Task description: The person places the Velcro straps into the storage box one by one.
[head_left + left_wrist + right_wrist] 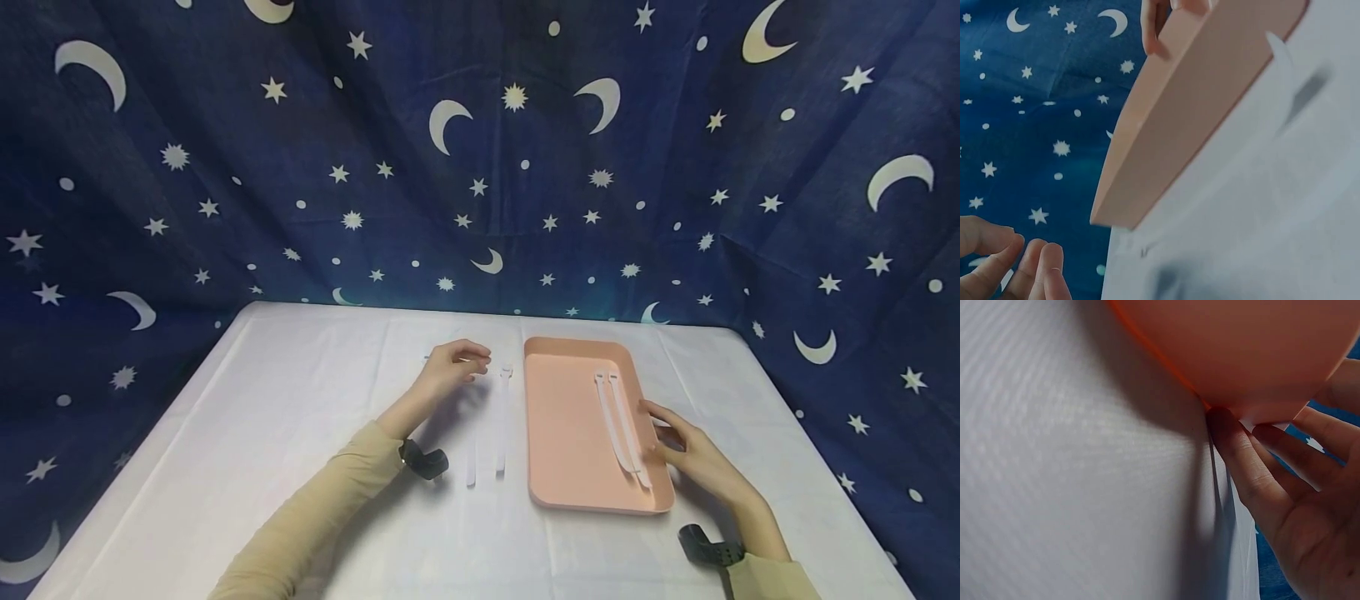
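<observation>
My left hand (453, 365) hovers above the table, left of the pink tray (558, 433), its fingers bent; nothing shows between its fingertips in the left wrist view. Near it lie a white strap (502, 425) with a buckle at its far end and another strap (471, 463), whose far part is hard to make out. In the left wrist view one strap end (1282, 59) stands off the cloth, above its shadow. Two more straps (611, 425) (630, 429) lie side by side within the tray. My right hand (701, 458) touches the tray's right side with extended fingers (1250, 465).
White cloth (300, 375) covers the table. A dark blue curtain (480, 225) with moons and stars hangs behind it and at both sides. A small dark spot (427, 357) shows just left of my left hand.
</observation>
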Motion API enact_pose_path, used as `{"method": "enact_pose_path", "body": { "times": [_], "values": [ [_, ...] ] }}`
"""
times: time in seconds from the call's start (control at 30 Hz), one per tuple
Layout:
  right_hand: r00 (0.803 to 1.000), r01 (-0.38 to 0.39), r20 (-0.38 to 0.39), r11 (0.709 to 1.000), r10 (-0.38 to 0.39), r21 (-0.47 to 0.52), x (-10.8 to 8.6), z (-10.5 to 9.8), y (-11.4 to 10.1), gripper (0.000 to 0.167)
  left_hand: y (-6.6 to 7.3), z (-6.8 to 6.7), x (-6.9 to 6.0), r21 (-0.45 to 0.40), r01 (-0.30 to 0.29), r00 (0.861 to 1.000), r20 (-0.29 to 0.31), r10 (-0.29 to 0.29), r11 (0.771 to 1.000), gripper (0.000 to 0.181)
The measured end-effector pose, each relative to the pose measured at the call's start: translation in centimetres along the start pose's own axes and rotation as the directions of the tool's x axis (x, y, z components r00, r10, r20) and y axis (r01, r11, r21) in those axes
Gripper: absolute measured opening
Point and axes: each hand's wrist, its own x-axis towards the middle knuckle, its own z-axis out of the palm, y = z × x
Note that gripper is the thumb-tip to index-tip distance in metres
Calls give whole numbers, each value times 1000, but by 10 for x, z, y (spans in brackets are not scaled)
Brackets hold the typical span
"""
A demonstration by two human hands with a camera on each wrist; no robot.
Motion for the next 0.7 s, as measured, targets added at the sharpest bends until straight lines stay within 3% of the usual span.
{"method": "enact_pose_path", "body": {
  "times": [0.4,0.7],
  "values": [
    [1000,20,-14,1000,-20,-1,0,1,1,67,-9,-37,-2,15,53,995,-85,-51,998,29],
    [1000,-11,-13,1000,11,-8,0,0,0,68,-15,-58,1,12,51,989,-137,-48,999,30]
  ]
}}
